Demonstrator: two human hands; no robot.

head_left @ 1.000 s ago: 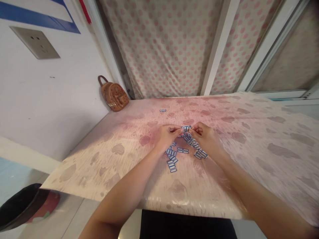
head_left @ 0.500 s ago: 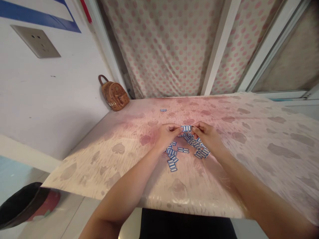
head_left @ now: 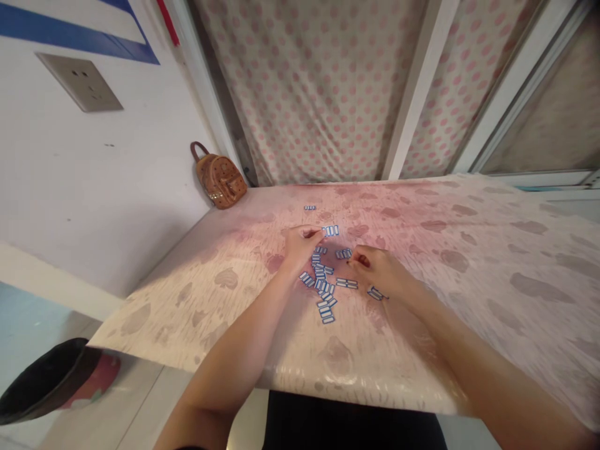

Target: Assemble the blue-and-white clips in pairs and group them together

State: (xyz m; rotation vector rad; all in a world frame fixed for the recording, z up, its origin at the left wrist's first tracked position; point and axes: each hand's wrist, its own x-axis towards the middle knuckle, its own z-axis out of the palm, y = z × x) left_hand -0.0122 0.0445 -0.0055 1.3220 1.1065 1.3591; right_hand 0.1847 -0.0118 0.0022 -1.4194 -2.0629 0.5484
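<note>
My left hand (head_left: pixel 300 249) pinches a small blue-edged white piece (head_left: pixel 331 230) between thumb and fingertips, holding it out to the right. Lower down, my right hand (head_left: pixel 382 269) has its fingers closed at the right end of another blue-and-white piece (head_left: pixel 344 254). A loose chain of several such pieces (head_left: pixel 323 286) lies on the table below my left hand. One separate piece (head_left: pixel 347 284) rests between the hands, and more pieces (head_left: pixel 376 293) show partly under my right wrist. Farther back lies a single piece (head_left: pixel 310 207).
A patterned cloth covers the table (head_left: pixel 335 356). At the far left corner a small brown backpack (head_left: pixel 222 180) leans near the wall. A dark bin (head_left: pixel 56 381) stands on the floor at the left. Dotted curtains (head_left: pixel 319 94) hang behind the table.
My hands have come apart: the left moved left with its piece, the right moved down to another piece. The pile near my right hand now shows far fewer pieces. The view shifted slightly.
</note>
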